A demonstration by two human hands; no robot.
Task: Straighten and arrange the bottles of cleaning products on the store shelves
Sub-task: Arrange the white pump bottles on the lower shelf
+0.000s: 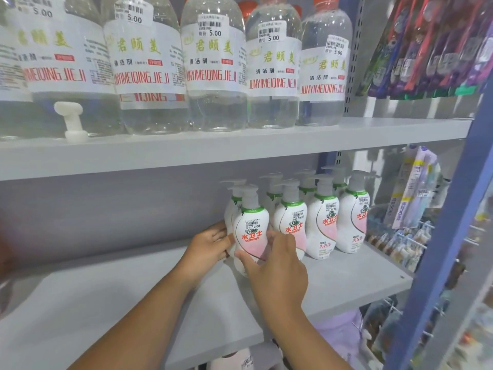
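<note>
White pump bottle (pixel 250 231) with pink label stands near the front of the lower shelf (pixel 106 297), gripped on both sides: left hand (pixel 206 248) curled round its left flank, right hand (pixel 277 271) pinching its lower right. Matching pump bottles (pixel 322 222) crowd just right and behind. Clear cleaner bottles (pixel 216 65), liquid-filled, line the upper shelf (pixel 240 145).

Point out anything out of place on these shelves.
A loose white pump head stands on the upper shelf before the clear bottles. Below, the held pump bottle sits forward of its row.
</note>
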